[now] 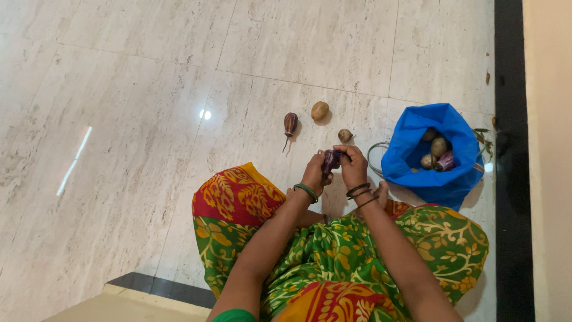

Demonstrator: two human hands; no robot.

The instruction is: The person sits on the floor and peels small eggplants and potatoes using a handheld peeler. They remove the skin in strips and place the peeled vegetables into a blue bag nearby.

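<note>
Down on the pale marble-patterned tiled floor (137, 119), a small dark purple eggplant (330, 160) is held up between both hands, above the floor and in front of the knees of the seated person. The left hand (314, 173), with a green bangle at the wrist, is closed around the lower left side of the small dark purple eggplant, and the right hand (353, 167), with dark bangles at the wrist, is curled over its upper right side; the fingers of both are pressed against it, so it is pinched between the two hands. How the fingertips lie exactly cannot be told, because they are too small in the view. On the floor just beyond the hands, three things are laid apart from each other: a second purple eggplant with a long thin stem (290, 124) to the left, a round brown potato (320, 110) further away in the middle, and a smaller brownish round vegetable (345, 135) nearest to the right hand. To the right, near the dark strip at the floor's right edge, an open blue cloth bag (417, 176) is placed, and inside it some more potatoes (439, 146) and one purple eggplant (445, 161) are seen. The lap is covered by a green, red and yellow patterned garment (333, 256).
</note>
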